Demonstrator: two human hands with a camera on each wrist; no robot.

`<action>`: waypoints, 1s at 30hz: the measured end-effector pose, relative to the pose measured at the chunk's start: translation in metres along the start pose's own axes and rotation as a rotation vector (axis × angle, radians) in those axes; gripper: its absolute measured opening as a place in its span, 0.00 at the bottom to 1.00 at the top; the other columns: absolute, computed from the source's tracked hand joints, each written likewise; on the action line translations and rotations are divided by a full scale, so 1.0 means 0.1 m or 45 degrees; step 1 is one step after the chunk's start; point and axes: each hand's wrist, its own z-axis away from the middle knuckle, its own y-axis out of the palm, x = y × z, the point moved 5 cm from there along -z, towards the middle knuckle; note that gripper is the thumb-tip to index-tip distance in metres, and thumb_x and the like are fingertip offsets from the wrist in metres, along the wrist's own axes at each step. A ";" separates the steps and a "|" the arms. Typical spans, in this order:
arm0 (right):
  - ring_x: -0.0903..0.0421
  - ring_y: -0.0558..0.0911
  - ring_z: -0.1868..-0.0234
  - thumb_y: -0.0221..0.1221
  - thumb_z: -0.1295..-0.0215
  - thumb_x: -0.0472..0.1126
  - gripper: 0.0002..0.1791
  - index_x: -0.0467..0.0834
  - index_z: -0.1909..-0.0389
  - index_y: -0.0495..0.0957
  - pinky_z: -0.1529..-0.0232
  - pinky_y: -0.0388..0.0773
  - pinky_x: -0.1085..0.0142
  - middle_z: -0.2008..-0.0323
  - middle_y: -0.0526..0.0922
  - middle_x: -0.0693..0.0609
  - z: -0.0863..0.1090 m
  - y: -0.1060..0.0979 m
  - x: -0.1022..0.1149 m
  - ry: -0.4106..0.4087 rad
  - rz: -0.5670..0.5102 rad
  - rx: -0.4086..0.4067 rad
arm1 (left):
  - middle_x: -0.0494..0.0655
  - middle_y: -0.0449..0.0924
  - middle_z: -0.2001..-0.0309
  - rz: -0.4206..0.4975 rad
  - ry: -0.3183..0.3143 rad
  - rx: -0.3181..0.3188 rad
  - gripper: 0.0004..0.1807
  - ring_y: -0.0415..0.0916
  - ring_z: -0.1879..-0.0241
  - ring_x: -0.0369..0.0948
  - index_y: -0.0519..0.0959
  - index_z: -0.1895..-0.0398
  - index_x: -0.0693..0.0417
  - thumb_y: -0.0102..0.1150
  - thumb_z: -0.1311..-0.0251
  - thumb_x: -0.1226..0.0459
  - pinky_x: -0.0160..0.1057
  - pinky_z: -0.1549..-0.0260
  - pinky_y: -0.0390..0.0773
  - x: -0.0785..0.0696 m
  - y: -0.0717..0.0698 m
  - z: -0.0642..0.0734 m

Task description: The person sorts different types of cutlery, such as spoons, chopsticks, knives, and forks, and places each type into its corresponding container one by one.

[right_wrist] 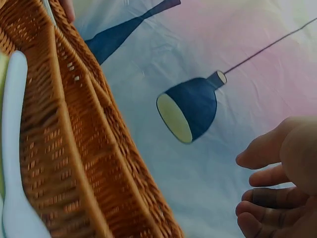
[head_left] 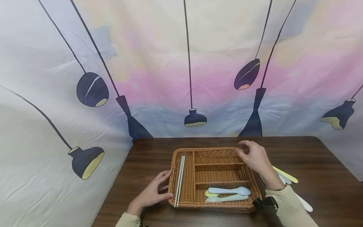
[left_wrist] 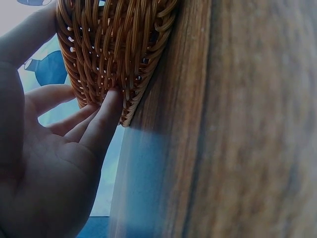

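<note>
A brown wicker basket (head_left: 215, 205) with compartments sits on the table. My left hand (head_left: 153, 190) is at its left side, fingers extended; in the left wrist view the fingertips (left_wrist: 113, 99) touch the woven wall. By the far right corner is my right hand (head_left: 255, 157), fingers loosely bent, holding nothing; the right wrist view shows it apart from the basket. A pair of pale chopsticks (head_left: 180, 179) lies lengthwise in the long left compartment. The near right compartment holds a light blue spoon (head_left: 242, 191), a pale green spoon (head_left: 227, 198) and a partly covered yellow one (head_left: 211, 194).
Right of the basket, a yellow handle (head_left: 287, 175) and several pale ones lie on the dark wooden table (head_left: 147, 157), partly hidden by the right forearm. A white handle (head_left: 307, 206) pokes out nearer. Behind the table hangs a cloth (head_left: 218, 104) printed with lamps.
</note>
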 end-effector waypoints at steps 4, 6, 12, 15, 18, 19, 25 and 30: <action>0.46 0.83 0.63 0.62 0.36 0.43 0.20 0.37 0.46 0.78 0.67 0.82 0.50 0.57 0.82 0.39 0.02 -0.06 -0.11 0.022 0.046 0.008 | 0.61 0.51 0.28 -0.003 -0.002 -0.005 0.47 0.57 0.31 0.61 0.53 0.24 0.58 0.68 0.42 0.60 0.33 0.41 0.75 0.00 -0.01 0.00; 0.45 0.83 0.63 0.63 0.36 0.43 0.21 0.37 0.46 0.78 0.67 0.82 0.49 0.55 0.82 0.37 0.04 -0.08 -0.18 0.040 0.073 0.011 | 0.61 0.51 0.28 -0.007 -0.010 -0.003 0.47 0.57 0.31 0.60 0.53 0.24 0.57 0.68 0.42 0.60 0.32 0.41 0.75 0.00 -0.01 0.00; 0.40 0.82 0.60 0.63 0.37 0.42 0.22 0.35 0.46 0.77 0.67 0.81 0.48 0.50 0.79 0.33 0.13 -0.12 -0.39 0.072 0.117 0.036 | 0.61 0.51 0.28 -0.012 -0.017 0.000 0.47 0.58 0.32 0.61 0.53 0.24 0.56 0.69 0.42 0.59 0.31 0.42 0.75 0.00 -0.01 0.00; 0.38 0.82 0.58 0.64 0.38 0.42 0.22 0.34 0.47 0.78 0.66 0.81 0.46 0.50 0.80 0.32 0.17 -0.13 -0.48 0.070 0.134 0.033 | 0.61 0.52 0.28 -0.011 -0.013 -0.001 0.47 0.58 0.32 0.61 0.53 0.24 0.57 0.69 0.42 0.60 0.31 0.42 0.76 0.00 -0.01 0.00; 0.36 0.81 0.57 0.64 0.38 0.43 0.22 0.33 0.47 0.78 0.64 0.79 0.44 0.51 0.80 0.32 0.21 -0.14 -0.55 0.063 0.150 0.018 | 0.61 0.52 0.28 -0.007 -0.017 0.001 0.47 0.58 0.31 0.61 0.53 0.24 0.57 0.69 0.42 0.59 0.32 0.41 0.76 0.01 -0.01 0.00; 0.36 0.80 0.57 0.64 0.38 0.43 0.22 0.33 0.47 0.78 0.64 0.79 0.43 0.51 0.80 0.32 0.22 -0.14 -0.57 0.062 0.155 0.015 | 0.61 0.52 0.28 -0.004 -0.018 0.001 0.47 0.58 0.31 0.61 0.53 0.24 0.57 0.69 0.42 0.60 0.33 0.41 0.76 0.01 -0.01 0.00; 0.36 0.80 0.57 0.63 0.38 0.43 0.23 0.33 0.47 0.78 0.64 0.78 0.43 0.51 0.79 0.31 0.25 -0.14 -0.70 0.084 0.175 0.024 | 0.61 0.51 0.28 -0.001 -0.018 0.007 0.46 0.58 0.32 0.61 0.53 0.24 0.55 0.68 0.41 0.60 0.36 0.41 0.76 0.02 0.00 0.00; 0.37 0.80 0.59 0.63 0.38 0.43 0.22 0.33 0.47 0.78 0.65 0.79 0.45 0.52 0.80 0.32 0.27 -0.14 -0.77 0.101 0.167 0.046 | 0.60 0.51 0.28 -0.008 -0.026 0.004 0.47 0.59 0.32 0.60 0.53 0.24 0.55 0.68 0.41 0.59 0.34 0.41 0.76 0.03 0.00 0.00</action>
